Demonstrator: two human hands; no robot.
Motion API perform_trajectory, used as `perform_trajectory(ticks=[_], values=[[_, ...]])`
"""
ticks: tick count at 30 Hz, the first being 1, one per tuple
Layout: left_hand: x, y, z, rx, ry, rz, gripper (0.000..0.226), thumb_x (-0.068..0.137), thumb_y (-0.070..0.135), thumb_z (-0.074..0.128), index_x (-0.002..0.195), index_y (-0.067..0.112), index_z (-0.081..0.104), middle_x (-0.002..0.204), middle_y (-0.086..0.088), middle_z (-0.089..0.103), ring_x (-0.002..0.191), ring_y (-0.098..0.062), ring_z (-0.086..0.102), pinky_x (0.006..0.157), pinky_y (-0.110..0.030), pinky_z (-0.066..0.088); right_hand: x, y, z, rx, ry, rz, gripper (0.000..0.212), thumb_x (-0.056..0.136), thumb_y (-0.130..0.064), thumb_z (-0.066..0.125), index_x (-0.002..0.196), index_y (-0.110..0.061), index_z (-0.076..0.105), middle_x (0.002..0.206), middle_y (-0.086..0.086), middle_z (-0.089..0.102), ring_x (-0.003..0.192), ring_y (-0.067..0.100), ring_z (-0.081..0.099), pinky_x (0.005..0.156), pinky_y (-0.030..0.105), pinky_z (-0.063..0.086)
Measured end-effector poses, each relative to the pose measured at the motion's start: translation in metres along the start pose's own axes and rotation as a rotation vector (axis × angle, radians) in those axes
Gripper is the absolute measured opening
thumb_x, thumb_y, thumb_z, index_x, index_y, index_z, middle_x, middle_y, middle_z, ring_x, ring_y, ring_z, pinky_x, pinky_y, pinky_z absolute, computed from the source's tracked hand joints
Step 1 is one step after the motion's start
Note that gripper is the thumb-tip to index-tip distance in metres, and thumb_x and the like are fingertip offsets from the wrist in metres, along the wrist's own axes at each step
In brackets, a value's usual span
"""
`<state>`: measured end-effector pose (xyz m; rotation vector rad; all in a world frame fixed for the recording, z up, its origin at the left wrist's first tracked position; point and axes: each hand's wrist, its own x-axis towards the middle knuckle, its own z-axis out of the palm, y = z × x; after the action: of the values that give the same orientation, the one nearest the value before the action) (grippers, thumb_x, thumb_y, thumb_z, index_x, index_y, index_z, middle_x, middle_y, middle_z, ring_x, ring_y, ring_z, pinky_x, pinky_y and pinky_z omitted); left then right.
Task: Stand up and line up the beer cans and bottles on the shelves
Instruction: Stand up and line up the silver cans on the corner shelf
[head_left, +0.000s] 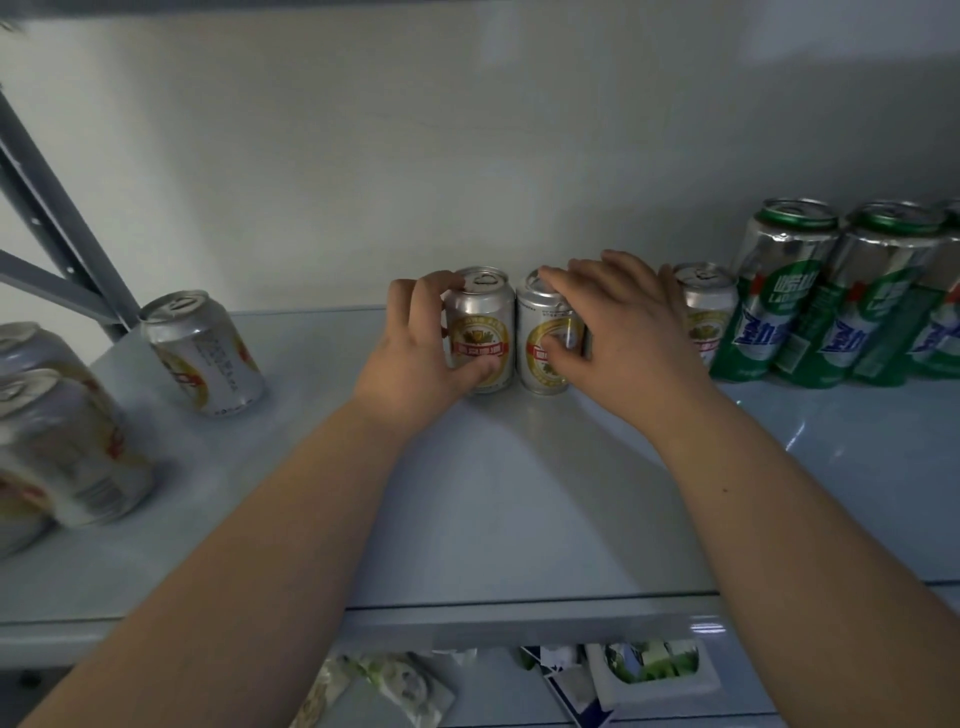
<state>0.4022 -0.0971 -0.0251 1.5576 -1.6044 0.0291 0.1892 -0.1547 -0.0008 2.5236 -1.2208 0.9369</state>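
Two short silver cans with gold and red labels stand upright side by side at the back of the pale shelf (493, 493). My left hand (415, 358) grips the left can (480, 325), fingers over its rim and thumb low on its front. My right hand (618, 338) curls round the right can (545, 338), fingers across its top and thumb on its label. A third short can (709, 306) stands just behind my right hand. Tall green and silver cans (779, 291) (878, 296) stand in a row at the far right.
At the left, one silver can (205, 353) stands apart near the grey shelf post (62, 218), and two more silver cans (67, 447) sit at the left edge. The white wall is close behind. Below the shelf's front lip lie packets and a box (654, 670).
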Motion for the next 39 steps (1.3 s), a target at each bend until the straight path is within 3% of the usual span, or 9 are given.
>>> perform_trajectory(ticks=[6, 9, 13, 22, 25, 28, 32, 37, 39], values=[[-0.001, 0.004, -0.009, 0.026, 0.010, 0.084, 0.078, 0.083, 0.045, 0.070, 0.148, 0.027, 0.030, 0.134, 0.003, 0.035, 0.121, -0.018, 0.051, 0.095, -0.043, 0.052, 0.000, -0.016, -0.004, -0.079, 0.045, -0.073, 0.081, 0.082, -0.048, 0.054, 0.155, -0.023, 0.030, 0.160, 0.010, 0.032, 0.151, 0.032, 0.016, 0.118, 0.063, 0.009], [-0.001, 0.004, -0.022, 0.198, -0.011, 0.126, 0.084, 0.090, 0.058, 0.052, 0.158, 0.024, 0.015, 0.159, -0.006, 0.025, 0.148, -0.030, 0.022, 0.114, -0.049, 0.033, -0.002, -0.031, -0.005, -0.028, 0.068, -0.108, 0.085, 0.083, -0.047, 0.054, 0.157, -0.018, 0.025, 0.163, 0.013, 0.023, 0.153, 0.032, 0.008, 0.119, 0.063, 0.010], [-0.027, 0.005, -0.060, 0.450, 0.008, 0.152, 0.087, 0.092, 0.062, 0.042, 0.159, 0.023, 0.005, 0.167, -0.006, 0.004, 0.152, -0.033, -0.008, 0.121, -0.057, 0.011, -0.007, -0.055, -0.002, 0.017, 0.004, -0.184, 0.091, 0.082, -0.048, 0.053, 0.158, -0.015, 0.014, 0.165, 0.015, 0.012, 0.153, 0.034, 0.001, 0.119, 0.062, 0.010], [-0.101, -0.017, -0.198, 0.685, 0.139, -0.004, 0.071, 0.092, 0.044, 0.054, 0.153, 0.017, 0.030, 0.157, -0.014, 0.030, 0.148, -0.038, 0.018, 0.120, -0.053, 0.021, 0.017, -0.187, 0.018, 0.216, -0.346, -0.474, 0.092, 0.090, -0.045, 0.057, 0.159, -0.028, -0.002, 0.167, 0.005, -0.008, 0.152, 0.023, -0.014, 0.123, 0.047, 0.000], [-0.117, -0.027, -0.229, 0.711, 0.130, -0.084, 0.064, 0.086, 0.036, 0.054, 0.144, 0.011, 0.043, 0.144, -0.017, 0.046, 0.136, -0.040, 0.039, 0.114, -0.053, 0.032, 0.053, -0.229, 0.028, 0.320, -0.363, -0.386, 0.091, 0.090, -0.047, 0.058, 0.158, -0.032, 0.000, 0.167, 0.007, -0.006, 0.153, 0.028, -0.008, 0.123, 0.048, 0.006], [-0.122, -0.039, -0.252, 0.769, -0.055, -0.193, 0.060, 0.086, 0.032, 0.060, 0.143, 0.019, 0.046, 0.145, -0.009, 0.048, 0.132, -0.033, 0.047, 0.118, -0.054, 0.021, 0.085, -0.259, 0.046, 0.378, -0.417, -0.275, 0.088, 0.087, -0.053, 0.061, 0.157, -0.032, 0.014, 0.165, 0.013, 0.007, 0.151, 0.032, 0.010, 0.120, 0.047, 0.020], [-0.112, -0.050, -0.269, 0.788, -0.251, -0.184, 0.055, 0.084, 0.028, 0.065, 0.136, 0.026, 0.049, 0.139, 0.002, 0.053, 0.128, -0.022, 0.050, 0.120, -0.045, 0.012, 0.105, -0.279, 0.068, 0.468, -0.494, -0.192, 0.062, 0.078, -0.052, 0.070, 0.131, -0.030, 0.048, 0.134, 0.009, 0.050, 0.114, 0.026, 0.055, 0.094, 0.036, 0.047], [-0.093, -0.059, -0.270, 0.805, -0.302, -0.177, 0.035, 0.078, 0.013, 0.059, 0.107, 0.025, 0.045, 0.103, 0.002, 0.058, 0.103, -0.031, 0.052, 0.089, -0.048, 0.050, 0.101, -0.276, 0.064, 0.599, -0.428, -0.124, 0.032, 0.085, -0.039, 0.065, 0.111, -0.026, 0.054, 0.116, 0.001, 0.062, 0.101, 0.022, 0.059, 0.079, 0.032, 0.048], [-0.087, -0.057, -0.271, 0.799, -0.328, -0.154, 0.036, 0.080, 0.016, 0.063, 0.113, 0.024, 0.049, 0.106, 0.000, 0.057, 0.105, -0.030, 0.052, 0.083, -0.043, 0.050, 0.098, -0.266, 0.054, 0.554, -0.428, -0.129, 0.029, 0.085, -0.038, 0.064, 0.110, -0.027, 0.055, 0.113, -0.002, 0.063, 0.101, 0.021, 0.059, 0.082, 0.033, 0.050]])
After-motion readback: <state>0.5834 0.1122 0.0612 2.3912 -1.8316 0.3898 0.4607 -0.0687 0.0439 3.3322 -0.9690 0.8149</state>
